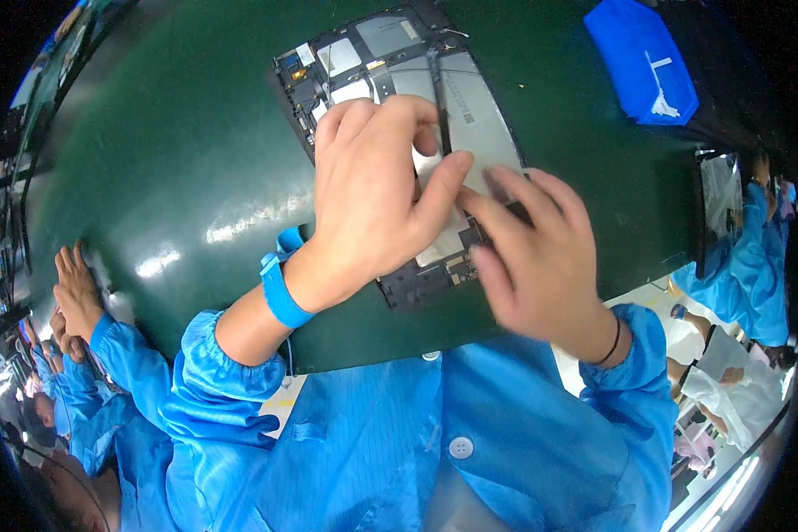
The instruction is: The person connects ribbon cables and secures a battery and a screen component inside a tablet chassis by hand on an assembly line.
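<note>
A flat tablet-like device (pixel 496 115) lies opened on the table, its silver battery panels and dark circuit parts exposed. My left hand (pixel 368 182) rests over its middle with curled fingers. A thin black strip (pixel 441 97) runs down the battery to between this hand's thumb and forefinger, which close about its lower end. Whether the strip is a tool or part of the device, I cannot tell. Over the lower right edge, my right hand (pixel 536 244) is slightly blurred, its thumb and forefinger apart. Nothing shows in it, and its forefinger is close to my left thumb.
The dark green table (pixel 177 160) reflects bright light at left. A blue wrist strap (pixel 282 293) with a cord circles my left wrist. At upper right lies a blue pouch-like item (pixel 643 62). Another person's hand (pixel 77 288) rests at the left table edge; more people sit at right.
</note>
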Motion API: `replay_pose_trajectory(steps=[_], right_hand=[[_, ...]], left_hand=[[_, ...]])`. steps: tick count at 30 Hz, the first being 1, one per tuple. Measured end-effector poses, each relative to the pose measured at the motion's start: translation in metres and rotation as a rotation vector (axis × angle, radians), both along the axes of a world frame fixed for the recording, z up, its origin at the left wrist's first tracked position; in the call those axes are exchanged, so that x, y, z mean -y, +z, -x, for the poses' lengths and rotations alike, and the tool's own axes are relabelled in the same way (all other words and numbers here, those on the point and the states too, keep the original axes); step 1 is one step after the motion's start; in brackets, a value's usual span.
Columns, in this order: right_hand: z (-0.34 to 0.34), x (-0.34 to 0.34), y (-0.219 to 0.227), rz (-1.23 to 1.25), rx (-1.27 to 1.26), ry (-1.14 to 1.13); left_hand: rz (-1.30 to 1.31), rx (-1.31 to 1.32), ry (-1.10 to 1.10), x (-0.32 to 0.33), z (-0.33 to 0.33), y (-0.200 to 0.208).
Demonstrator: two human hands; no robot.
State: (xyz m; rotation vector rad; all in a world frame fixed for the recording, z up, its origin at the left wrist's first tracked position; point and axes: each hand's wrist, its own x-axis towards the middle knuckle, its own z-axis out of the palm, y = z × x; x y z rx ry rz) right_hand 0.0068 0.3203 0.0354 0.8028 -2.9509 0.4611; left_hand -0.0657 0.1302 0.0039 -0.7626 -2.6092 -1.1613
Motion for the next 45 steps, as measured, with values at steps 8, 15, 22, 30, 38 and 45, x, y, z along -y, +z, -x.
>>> replay_pose_trajectory(steps=[8, 15, 22, 30, 38, 45], right_hand=[[0.027, -0.039, -0.040, 0.243, -0.046, -0.166], [0.027, -0.036, -0.036, 0.258, 0.040, -0.129], [0.030, -0.035, -0.040, 0.243, -0.051, -0.129], [0.030, -0.035, -0.048, 0.247, -0.143, -0.124], [0.028, -0.034, -0.046, 0.310, -0.081, -0.167], [0.028, -0.032, -0.044, 0.342, -0.057, -0.169]], left_hand=[[0.177, -0.253, -0.144, -0.003, -0.027, 0.005], [0.446, -0.117, -0.259, -0.004, -0.057, 0.012], [0.415, -0.305, -0.154, -0.001, -0.010, 0.007], [0.323, -0.241, -0.406, 0.010, -0.048, 0.006], [0.149, -0.089, -0.341, 0.009, -0.040, 0.005], [-0.047, 0.234, -0.239, 0.001, -0.051, 0.013]])
